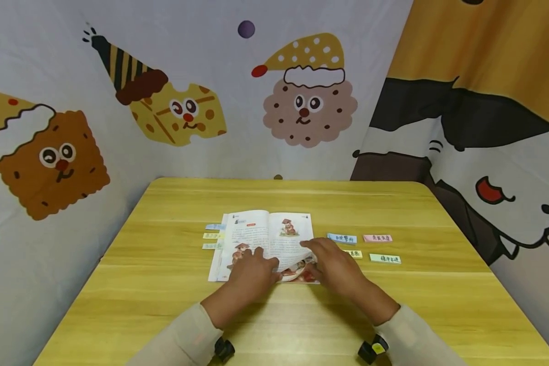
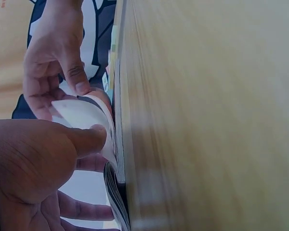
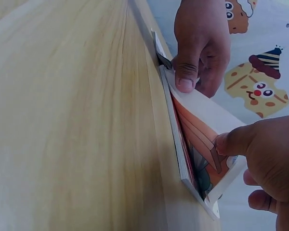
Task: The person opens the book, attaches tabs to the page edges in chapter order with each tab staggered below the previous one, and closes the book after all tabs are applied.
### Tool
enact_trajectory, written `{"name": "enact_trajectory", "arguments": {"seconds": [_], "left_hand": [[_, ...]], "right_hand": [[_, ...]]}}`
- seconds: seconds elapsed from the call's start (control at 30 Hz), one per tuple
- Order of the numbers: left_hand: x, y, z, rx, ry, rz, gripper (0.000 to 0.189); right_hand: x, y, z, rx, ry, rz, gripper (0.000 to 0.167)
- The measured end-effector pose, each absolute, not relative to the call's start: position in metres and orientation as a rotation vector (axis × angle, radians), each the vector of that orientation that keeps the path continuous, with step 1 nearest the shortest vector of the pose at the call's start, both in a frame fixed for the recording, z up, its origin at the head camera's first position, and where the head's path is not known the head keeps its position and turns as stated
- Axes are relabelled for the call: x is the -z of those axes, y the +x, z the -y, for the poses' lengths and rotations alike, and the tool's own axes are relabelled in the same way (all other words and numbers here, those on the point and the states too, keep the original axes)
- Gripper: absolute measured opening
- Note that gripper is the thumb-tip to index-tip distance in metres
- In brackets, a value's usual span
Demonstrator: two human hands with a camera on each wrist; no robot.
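An open book (image 1: 249, 231) with printed text and illustrations lies on the table. My left hand (image 1: 253, 272) rests across its lower middle, fingers spread over the left page and thumb pressing near the bottom of the fold, as the left wrist view also shows. At the lower right corner my right hand (image 1: 338, 267) pinches a lifted page (image 3: 216, 115), its thumb on the underside and its fingers behind. The raised page curves upward, and a colourful reddish picture (image 1: 304, 274) shows beneath it. Three sticky tabs (image 1: 213, 236) stick out from the book's left edge.
Right of the book lie several handwritten paper strips: a blue strip (image 1: 342, 238), a pink strip (image 1: 377, 238), a green strip (image 1: 385, 258) and a yellow strip (image 1: 354, 254) partly behind my right hand. The wooden table (image 1: 164, 315) meets a cartoon-printed cloth (image 1: 238, 162) at the back.
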State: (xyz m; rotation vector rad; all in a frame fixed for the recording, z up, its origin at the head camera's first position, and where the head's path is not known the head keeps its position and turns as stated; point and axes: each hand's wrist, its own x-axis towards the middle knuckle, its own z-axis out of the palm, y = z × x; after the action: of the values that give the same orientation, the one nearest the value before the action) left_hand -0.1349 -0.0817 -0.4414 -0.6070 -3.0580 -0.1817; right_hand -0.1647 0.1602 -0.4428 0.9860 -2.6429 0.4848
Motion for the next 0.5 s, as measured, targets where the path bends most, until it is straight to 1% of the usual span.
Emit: {"name": "enact_trajectory", "arguments": {"seconds": [0.07, 0.1, 0.23, 0.37, 0.5], "left_hand": [[0.4423, -0.1348, 0.0820, 0.187, -0.600, 3.047, 0.024], [0.4425, -0.1347, 0.0821, 0.190, -0.596, 3.042, 0.023], [0.4434, -0.1344, 0.0819, 0.187, -0.590, 3.030, 0.022], [0.4436, -0.1346, 0.0809, 0.162, -0.589, 3.027, 0.021], [0.4431, -0.1357, 0.0801, 0.161, -0.559, 3.040, 0.023]], "right_hand": [[0.4448, -0.1650, -0.1609, -0.504, 0.954, 2.630, 0.057], [0.4455, -0.1651, -0.1612, -0.518, 0.949, 2.619, 0.056], [0.4472, -0.1644, -0.1638, -0.538, 0.973, 2.613, 0.045], [0.4478, -0.1631, -0.1668, -0.491, 1.075, 2.655, 0.034], [0.4494, -0.1629, -0.1684, -0.452, 1.181, 2.698, 0.026]]}}
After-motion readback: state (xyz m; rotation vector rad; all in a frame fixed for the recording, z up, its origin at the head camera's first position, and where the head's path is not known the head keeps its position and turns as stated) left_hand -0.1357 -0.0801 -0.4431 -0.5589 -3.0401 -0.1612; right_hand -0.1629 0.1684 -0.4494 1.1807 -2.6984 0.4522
